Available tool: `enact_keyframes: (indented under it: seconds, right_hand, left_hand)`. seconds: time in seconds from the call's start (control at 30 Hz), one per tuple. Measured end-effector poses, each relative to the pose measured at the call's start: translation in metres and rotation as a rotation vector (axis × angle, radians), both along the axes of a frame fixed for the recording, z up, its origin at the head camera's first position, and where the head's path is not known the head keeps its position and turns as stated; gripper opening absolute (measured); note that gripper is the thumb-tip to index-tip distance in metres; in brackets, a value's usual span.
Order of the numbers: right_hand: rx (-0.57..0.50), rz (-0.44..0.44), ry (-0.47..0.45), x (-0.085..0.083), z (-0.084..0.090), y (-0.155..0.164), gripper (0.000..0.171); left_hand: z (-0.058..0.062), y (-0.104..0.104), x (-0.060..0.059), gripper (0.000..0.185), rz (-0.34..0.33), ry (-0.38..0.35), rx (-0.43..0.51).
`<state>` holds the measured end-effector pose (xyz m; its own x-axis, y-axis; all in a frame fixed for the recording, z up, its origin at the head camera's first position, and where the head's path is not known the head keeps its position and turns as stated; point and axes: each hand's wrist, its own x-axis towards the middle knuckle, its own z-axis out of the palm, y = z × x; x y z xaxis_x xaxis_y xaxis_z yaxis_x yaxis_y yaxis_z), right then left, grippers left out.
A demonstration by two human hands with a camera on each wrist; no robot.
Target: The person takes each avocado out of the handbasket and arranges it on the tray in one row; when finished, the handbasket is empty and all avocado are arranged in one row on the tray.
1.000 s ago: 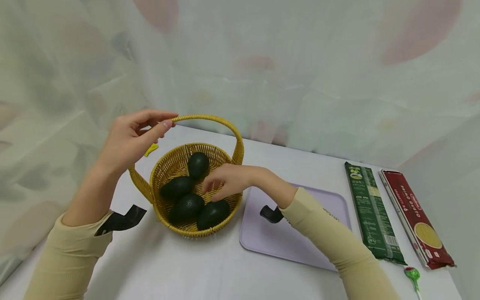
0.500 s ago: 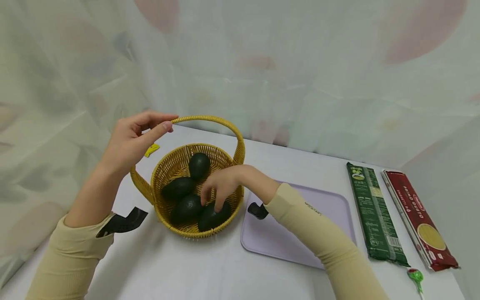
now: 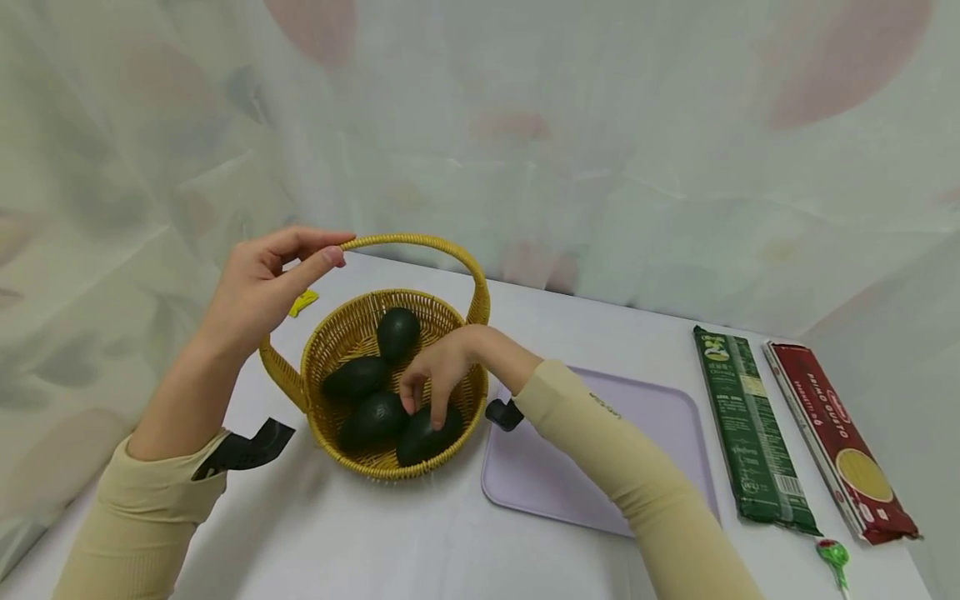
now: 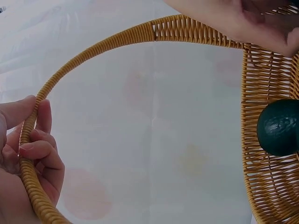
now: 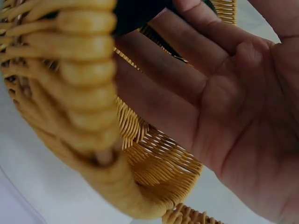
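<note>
The left hand [image 3: 258, 283] grips the arched handle [image 3: 420, 240] of the round yellow wicker basket [image 3: 390, 472]; the right hand [image 3: 444, 365] pinches its near-right dark-green, egg-shaped avocado [image 3: 427, 443].

Beige sleeves [image 3: 142, 510], black straps [image 3: 251, 447]

We've a golden-yellow woven basket [image 3: 339, 327] w/ a ribbed handle [image 3: 481, 293] to match — avocados [image 3: 399, 333] dk. green. We see beige sleeves [image 3: 127, 533], pale lilac tray [image 3: 555, 483], white counter [image 3: 390, 542], dk. green pkt. [image 3: 757, 442], red pkt. [image 3: 821, 408] w/ yellow circle [image 3: 862, 475], green-&-red lollipop [image 3: 832, 552], bright yellow item [image 3: 303, 302] — plus greyish-white curtain [image 3: 420, 133] w/ faded pink blotches.
</note>
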<state>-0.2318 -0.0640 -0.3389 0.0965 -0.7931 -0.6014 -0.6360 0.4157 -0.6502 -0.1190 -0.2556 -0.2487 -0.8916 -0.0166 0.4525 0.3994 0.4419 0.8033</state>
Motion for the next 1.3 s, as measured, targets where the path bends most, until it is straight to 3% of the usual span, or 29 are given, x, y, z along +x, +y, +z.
enact_keyframes:
  seconds: [0.3, 0.53, 0.67, 0.9, 1.3]
  right_hand:
    - [0.164, -0.152, -0.044, 0.0022, 0.0028, -0.0032, 0.045]
    - [0.147, -0.052, -0.002, -0.0047, -0.0012, -0.0014, 0.051]
    - [0.174, -0.071, -0.032, -0.005, -0.0034, -0.0003, 0.054]
    - [0.169, 0.028, 0.105, -0.0002, -0.0051, -0.003, 0.069]
    - [0.158, 0.047, 0.178, 0.0012, -0.0041, -0.0031, 0.066]
  left_hand:
    - [-0.0016, -0.0007, 0.0003, 0.023, 0.014, -0.014, -0.011]
    - [-0.0021, -0.0005, -0.0005, 0.023, 0.007, -0.001, -0.01]
    - [-0.0027, -0.0009, -0.0006, 0.023, 0.006, 0.002, -0.011]
    - [-0.0029, -0.0011, -0.0005, 0.023, 0.005, 0.004, -0.015]
    - [-0.0027, -0.0005, -0.0004, 0.022, 0.003, 0.013, -0.01]
